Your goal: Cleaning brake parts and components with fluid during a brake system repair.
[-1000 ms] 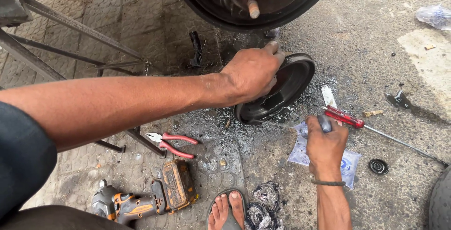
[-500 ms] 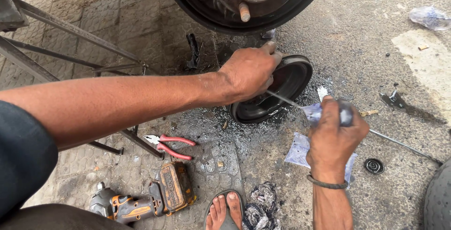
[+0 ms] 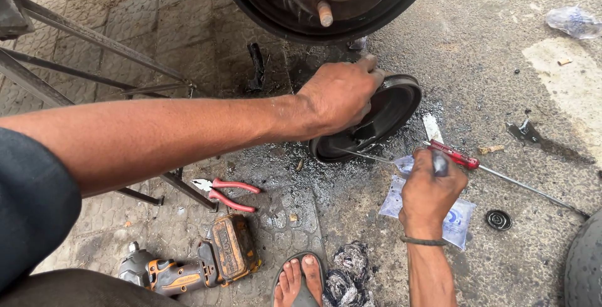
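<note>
Likely heavy, rigid and greasy, the brake drum [image 3: 376, 119] is gripped at its ten-o'clock rim by the left hand [image 3: 338, 97], while the right hand [image 3: 429, 188] clenches a thin tool [image 3: 370, 155].

The brake drum [image 3: 376, 122] is black and greasy, with dark oil stains spreading over the grey ground [image 3: 489, 75] around it, while the paving [image 3: 125, 37] to the left shows a scalloped grey-brown stone pattern. The pliers [image 3: 227, 193] have red handles and silver jaws, the screwdriver [image 3: 454, 155] has a translucent red handle with a bright metal shaft, and the impact wrench [image 3: 188, 263] is orange and black (grimy, with a grey metal nose). The plastic packet [image 3: 454, 216] is clear white with a blue print, the sleeve [image 3: 31, 200] dark blue-grey, and the small round cap [image 3: 499, 220] black.
</note>
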